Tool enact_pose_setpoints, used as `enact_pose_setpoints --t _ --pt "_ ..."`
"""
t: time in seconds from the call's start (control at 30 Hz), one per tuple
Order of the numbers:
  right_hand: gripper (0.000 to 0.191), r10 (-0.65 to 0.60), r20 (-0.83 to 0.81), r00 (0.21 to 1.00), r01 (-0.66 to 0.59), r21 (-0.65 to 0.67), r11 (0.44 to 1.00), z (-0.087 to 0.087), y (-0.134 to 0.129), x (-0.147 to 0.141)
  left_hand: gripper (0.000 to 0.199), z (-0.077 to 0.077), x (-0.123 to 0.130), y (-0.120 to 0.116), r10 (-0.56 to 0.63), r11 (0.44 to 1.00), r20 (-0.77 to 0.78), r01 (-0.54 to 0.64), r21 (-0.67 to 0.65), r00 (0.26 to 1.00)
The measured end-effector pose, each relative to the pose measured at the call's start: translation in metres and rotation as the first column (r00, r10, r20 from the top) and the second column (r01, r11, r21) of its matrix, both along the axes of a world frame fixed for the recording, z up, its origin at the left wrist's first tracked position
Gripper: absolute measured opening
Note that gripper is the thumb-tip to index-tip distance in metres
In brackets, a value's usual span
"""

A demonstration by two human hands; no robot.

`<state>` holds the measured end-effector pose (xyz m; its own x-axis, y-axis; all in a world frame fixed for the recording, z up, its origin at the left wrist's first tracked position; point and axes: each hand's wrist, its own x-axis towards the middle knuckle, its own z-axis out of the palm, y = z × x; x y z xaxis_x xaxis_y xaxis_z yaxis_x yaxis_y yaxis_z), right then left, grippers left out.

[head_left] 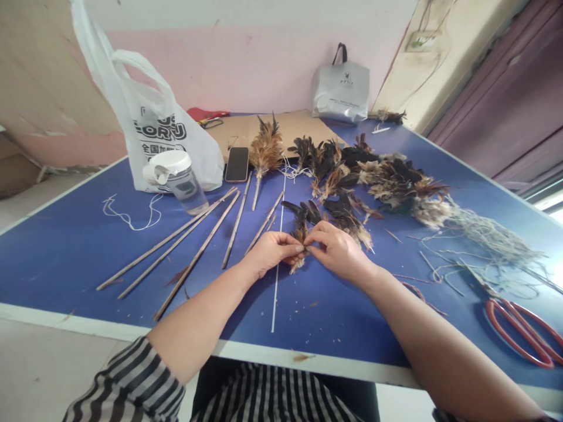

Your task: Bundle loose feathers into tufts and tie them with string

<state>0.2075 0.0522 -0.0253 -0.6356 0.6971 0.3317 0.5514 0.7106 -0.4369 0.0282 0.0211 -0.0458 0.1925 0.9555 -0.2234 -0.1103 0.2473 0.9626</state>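
Observation:
Near the white centre line of the blue table, both hands meet at a small bunch of dark and brown feathers (299, 225). My left hand (276, 252) pinches it from the left, fingers closed. From the other side, my right hand (336, 251) has its thumb and fingertips pressed together at the bunch's lower part. Any string between the fingertips is too small to make out. Pale fluffy feather ends stick out below the hands. Just beyond my right hand lie more black feather bunches (343, 212).
Several thin sticks (197, 255) lie at left, near a water bottle (187, 181) and a white plastic bag (171, 129). A feather duster (266, 146) and phone (237, 164) lie behind. At right are a feather pile (396, 181), tangled strings (492, 234) and red-handled scissors (519, 328).

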Motion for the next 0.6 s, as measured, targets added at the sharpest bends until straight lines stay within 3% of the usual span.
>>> enact_pose_setpoints --t 0.2,0.6 --pt "0.011 0.004 0.002 1.000 -0.004 0.035 0.999 0.007 -0.003 0.001 0.032 0.001 0.000 0.000 -0.004 1.000 0.016 0.004 -0.009 1.000" --pt "0.016 0.201 0.008 0.980 -0.198 -0.132 0.971 0.015 -0.002 0.007 0.031 0.000 -0.002 0.002 0.041 0.998 0.042 -0.039 -0.054 0.998"
